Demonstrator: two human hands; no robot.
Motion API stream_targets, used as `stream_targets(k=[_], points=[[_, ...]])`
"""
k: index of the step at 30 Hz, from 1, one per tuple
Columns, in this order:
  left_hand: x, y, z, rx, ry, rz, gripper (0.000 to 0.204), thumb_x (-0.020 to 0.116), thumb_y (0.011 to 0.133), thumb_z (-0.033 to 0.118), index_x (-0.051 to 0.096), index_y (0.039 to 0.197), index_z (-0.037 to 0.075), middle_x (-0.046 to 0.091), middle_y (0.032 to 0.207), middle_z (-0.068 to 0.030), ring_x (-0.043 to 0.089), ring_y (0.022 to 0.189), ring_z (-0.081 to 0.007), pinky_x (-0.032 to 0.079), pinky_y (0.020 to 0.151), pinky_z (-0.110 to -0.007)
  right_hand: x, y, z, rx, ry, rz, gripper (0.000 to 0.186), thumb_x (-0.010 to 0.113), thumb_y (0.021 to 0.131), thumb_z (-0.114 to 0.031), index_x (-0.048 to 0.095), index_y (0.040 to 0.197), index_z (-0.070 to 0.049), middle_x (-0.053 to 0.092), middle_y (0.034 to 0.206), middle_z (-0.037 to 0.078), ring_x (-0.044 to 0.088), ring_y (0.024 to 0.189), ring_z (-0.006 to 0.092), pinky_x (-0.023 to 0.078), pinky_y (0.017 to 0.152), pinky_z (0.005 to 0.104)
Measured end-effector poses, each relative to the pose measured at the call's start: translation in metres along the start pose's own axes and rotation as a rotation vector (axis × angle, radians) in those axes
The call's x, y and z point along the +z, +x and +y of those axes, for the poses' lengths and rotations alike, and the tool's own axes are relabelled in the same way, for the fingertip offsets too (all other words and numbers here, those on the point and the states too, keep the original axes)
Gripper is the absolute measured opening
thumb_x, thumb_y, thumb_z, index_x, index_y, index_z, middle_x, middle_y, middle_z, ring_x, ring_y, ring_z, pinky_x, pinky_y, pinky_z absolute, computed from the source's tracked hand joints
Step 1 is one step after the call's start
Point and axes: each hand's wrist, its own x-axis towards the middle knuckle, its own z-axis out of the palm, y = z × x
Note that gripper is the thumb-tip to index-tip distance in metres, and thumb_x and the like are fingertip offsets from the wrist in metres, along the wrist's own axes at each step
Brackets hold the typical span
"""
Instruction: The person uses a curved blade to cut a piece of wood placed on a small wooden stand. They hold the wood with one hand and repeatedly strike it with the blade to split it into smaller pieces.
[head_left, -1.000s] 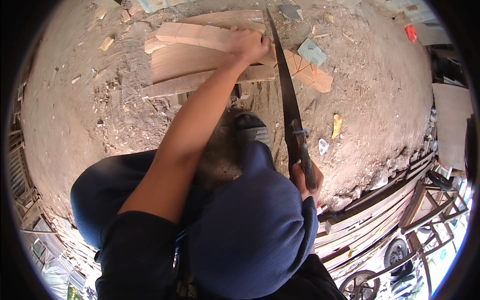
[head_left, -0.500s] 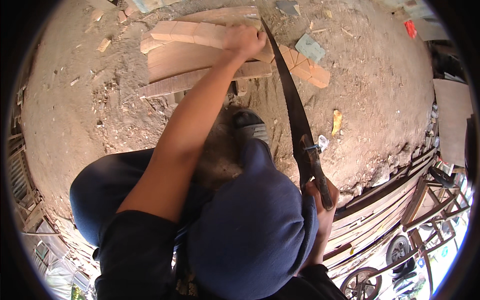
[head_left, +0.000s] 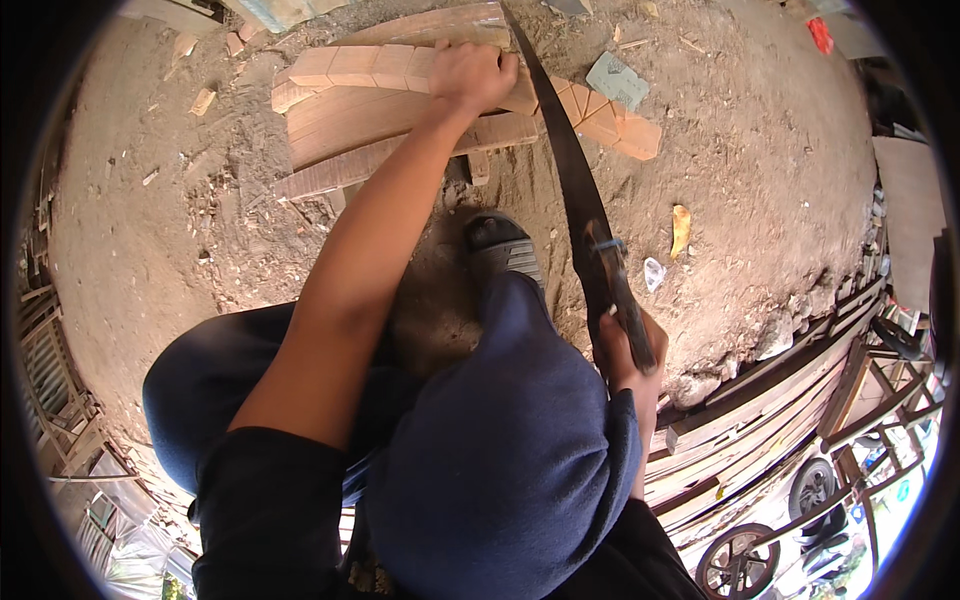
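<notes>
The person is wearing a black top, its left sleeve [head_left: 270, 500] ending in a plain hem above the elbow and leaving the left forearm [head_left: 350, 260] bare. The right sleeve [head_left: 645, 565] is showing the same black. Soft-looking navy trousers [head_left: 500, 450] are covering the legs, rounding smoothly over the knees and creasing into short folds along the right one. A dark sandal [head_left: 512, 260] (its broad greyish strap is carrying raised ribs) is covering one foot. Both hands [head_left: 472, 75] are going bare.

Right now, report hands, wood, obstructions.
Left fingers on wooden strip; right fingers around saw handle. Blade across strip, contact unclear. Grey slab beside strip, apart from blade.
</notes>
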Motion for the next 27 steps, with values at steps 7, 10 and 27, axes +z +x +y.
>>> stream_targets(k=[7,10,27], points=[[-0.002,0.002,-0.001,0.023,0.034,0.020,0.046,0.038,0.089,0.034,0.072,0.075,0.006,0.068,0.075,-0.0166,0.065,0.070,-0.0294,0.036,0.097,-0.042,0.001,-0.017,0.002,-0.071,-0.026,-0.018,0.026,0.059,0.088,-0.021,0.059,0.085,0.004,0.058,0.068,0.008,0.054,0.064,0.0137,0.042,0.058,0.0297],[0.000,-0.001,0.001,0.020,0.010,0.001,0.045,0.038,0.089,0.033,0.072,0.075,0.006,0.068,0.074,-0.0167,0.065,0.070,-0.0296,0.036,0.097,-0.042,0.010,0.005,0.011,-0.070,-0.062,-0.020,0.022,0.058,0.088,-0.019,0.058,0.084,0.003,0.055,0.064,0.005,0.053,0.060,0.0116,0.040,0.054,0.0274],[0.012,0.009,-0.009,0.050,0.096,0.128,0.043,0.039,0.086,0.032,0.071,0.073,0.006,0.069,0.079,-0.0142,0.064,0.084,-0.0267,0.040,0.090,-0.040,0.018,0.031,0.051,-0.155,0.012,-0.060,0.018,0.058,0.089,-0.015,0.057,0.083,0.002,0.052,0.063,0.004,0.046,0.059,0.0091,0.038,0.052,0.0291]])
